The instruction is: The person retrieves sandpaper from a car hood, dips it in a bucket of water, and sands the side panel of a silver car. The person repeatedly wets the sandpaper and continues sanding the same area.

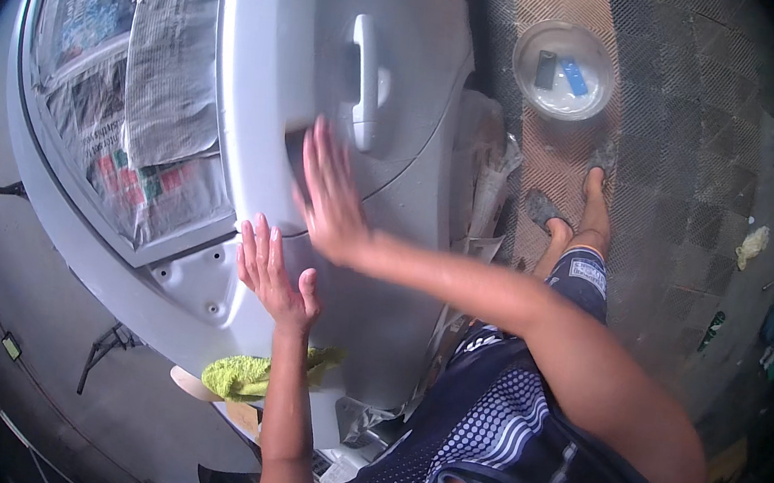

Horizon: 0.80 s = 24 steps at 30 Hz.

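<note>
A silver-grey car body panel (382, 203) lies under both my hands, with a grey door handle (364, 79) standing out from it. My right hand (335, 198) is flat and a little blurred, fingers stretched forward, pressing a dark piece that looks like sandpaper (296, 145) against the panel just left of the handle. Most of that piece is hidden under the fingers. My left hand (274, 282) rests open near the window's lower corner, empty, its thumb apart from the fingers. A lime-green cloth (241, 377) drapes over the bodywork beside my left forearm.
Newspaper (175, 59) covers the car's window. On the ribbed floor mat (668, 167) stands a clear round tub (522, 58) with a blue block (574, 76) and a dark block (546, 70) inside. Plastic sheeting (490, 186) hangs along the car's lower side, close to my legs.
</note>
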Each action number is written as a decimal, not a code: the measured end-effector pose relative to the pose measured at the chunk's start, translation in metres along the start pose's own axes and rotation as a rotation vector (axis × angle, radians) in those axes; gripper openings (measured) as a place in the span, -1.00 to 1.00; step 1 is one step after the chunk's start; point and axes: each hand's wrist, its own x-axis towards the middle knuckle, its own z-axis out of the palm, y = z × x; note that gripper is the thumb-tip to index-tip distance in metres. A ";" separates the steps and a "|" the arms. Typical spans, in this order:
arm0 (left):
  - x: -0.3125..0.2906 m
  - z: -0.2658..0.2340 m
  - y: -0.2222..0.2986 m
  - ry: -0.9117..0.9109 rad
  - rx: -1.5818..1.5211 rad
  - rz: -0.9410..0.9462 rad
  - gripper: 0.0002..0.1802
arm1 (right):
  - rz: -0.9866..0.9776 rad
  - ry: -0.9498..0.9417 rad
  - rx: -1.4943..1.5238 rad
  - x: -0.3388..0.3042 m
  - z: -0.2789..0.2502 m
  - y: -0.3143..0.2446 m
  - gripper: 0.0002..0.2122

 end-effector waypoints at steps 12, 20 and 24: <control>0.047 0.079 0.112 0.261 -0.474 -0.252 -0.62 | 0.583 0.507 0.380 0.025 -0.228 0.155 -0.53; 0.140 0.458 0.316 -0.430 -1.418 -0.731 -0.67 | 1.134 0.686 0.378 -0.008 -0.431 0.248 -0.49; 0.176 0.699 0.327 -0.462 -1.008 -0.767 -0.38 | 1.183 0.502 0.473 0.020 -0.472 0.317 -0.51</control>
